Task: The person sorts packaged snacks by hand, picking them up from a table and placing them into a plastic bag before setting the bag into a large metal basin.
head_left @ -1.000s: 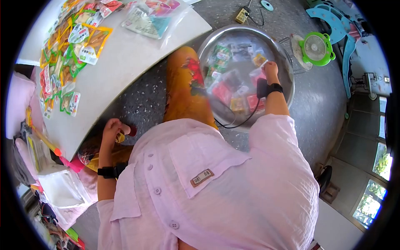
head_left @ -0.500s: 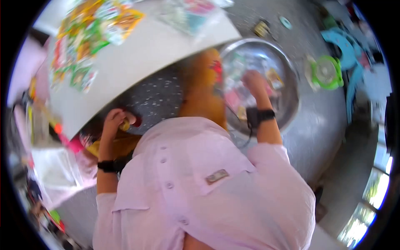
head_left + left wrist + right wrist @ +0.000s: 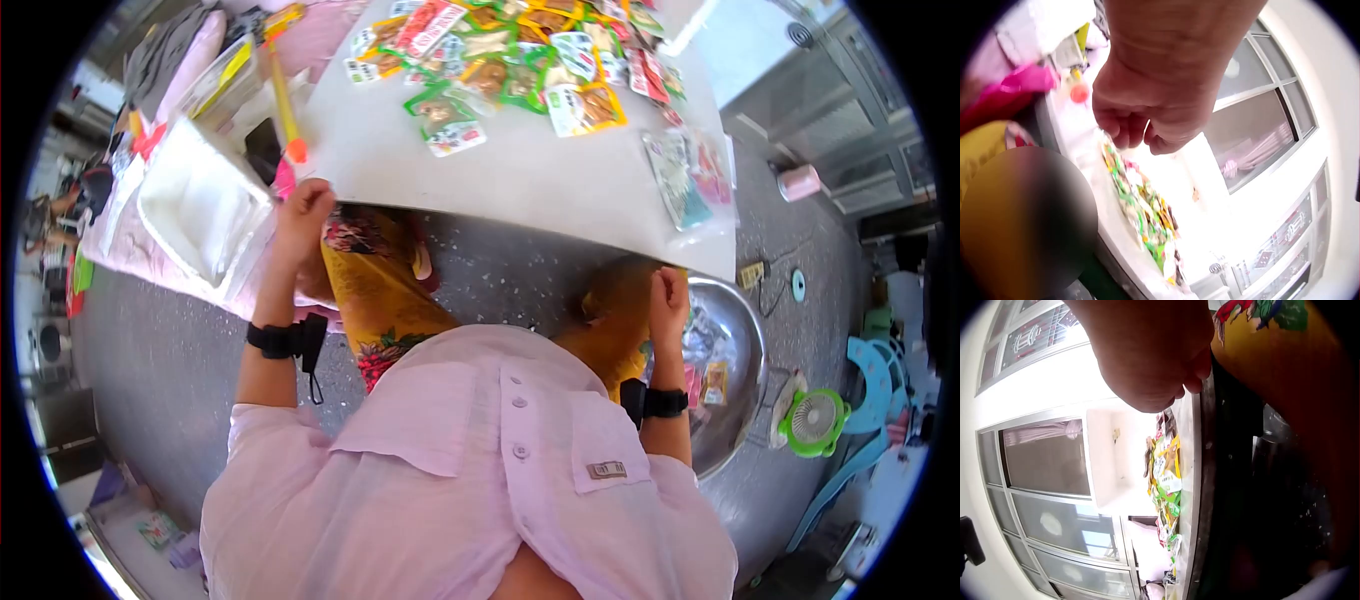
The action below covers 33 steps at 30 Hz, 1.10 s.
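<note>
In the head view my left hand (image 3: 303, 222) hovers at the near left corner of the white table (image 3: 560, 195), its fingers loosely curled. The left wrist view shows a small gap between thumb and fingertips, with nothing held there. My right hand (image 3: 668, 300) is at the table's front edge, above the left rim of the metal basin (image 3: 752, 400). Its fingers are bent inward and no object shows in them. Snack packets (image 3: 490, 75) lie in a loose spread across the table. More packets (image 3: 714, 382) sit in the basin.
A clear plastic bag (image 3: 690, 180) with printed packs lies on the table's right side. To the left is a white foam box (image 3: 205, 205) on pink cloth. A green fan (image 3: 815, 420) and a power strip (image 3: 752, 273) are on the floor at right.
My right hand has come out of the basin to the table's front edge. My left hand has risen from beside my leg to the table corner. The head view has turned toward the table.
</note>
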### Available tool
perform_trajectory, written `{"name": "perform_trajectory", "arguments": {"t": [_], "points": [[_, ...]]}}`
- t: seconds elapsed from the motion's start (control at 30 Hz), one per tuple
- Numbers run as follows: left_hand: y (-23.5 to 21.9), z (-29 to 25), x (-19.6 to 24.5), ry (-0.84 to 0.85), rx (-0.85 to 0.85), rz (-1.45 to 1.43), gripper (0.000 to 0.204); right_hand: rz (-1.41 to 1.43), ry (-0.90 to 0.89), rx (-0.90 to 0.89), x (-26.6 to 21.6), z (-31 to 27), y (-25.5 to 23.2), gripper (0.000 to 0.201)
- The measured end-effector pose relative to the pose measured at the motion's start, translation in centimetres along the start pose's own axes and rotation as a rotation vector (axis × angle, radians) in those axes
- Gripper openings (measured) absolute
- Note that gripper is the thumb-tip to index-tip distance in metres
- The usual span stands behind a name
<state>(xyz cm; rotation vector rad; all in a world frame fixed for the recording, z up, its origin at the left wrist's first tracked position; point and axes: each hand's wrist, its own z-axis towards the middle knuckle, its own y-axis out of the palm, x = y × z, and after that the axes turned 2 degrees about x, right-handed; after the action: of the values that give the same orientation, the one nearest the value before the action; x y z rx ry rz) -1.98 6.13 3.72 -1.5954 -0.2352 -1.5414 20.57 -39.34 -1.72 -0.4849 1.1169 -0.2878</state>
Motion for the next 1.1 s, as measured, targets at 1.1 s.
{"name": "perform_trajectory", "arguments": {"t": [1.1], "points": [[-16.0, -0.2, -7.8, -0.251, 0.408, 0.804, 0.014, 0.222, -0.063, -0.214, -4.7, 1.8, 6.5, 0.011]]}}
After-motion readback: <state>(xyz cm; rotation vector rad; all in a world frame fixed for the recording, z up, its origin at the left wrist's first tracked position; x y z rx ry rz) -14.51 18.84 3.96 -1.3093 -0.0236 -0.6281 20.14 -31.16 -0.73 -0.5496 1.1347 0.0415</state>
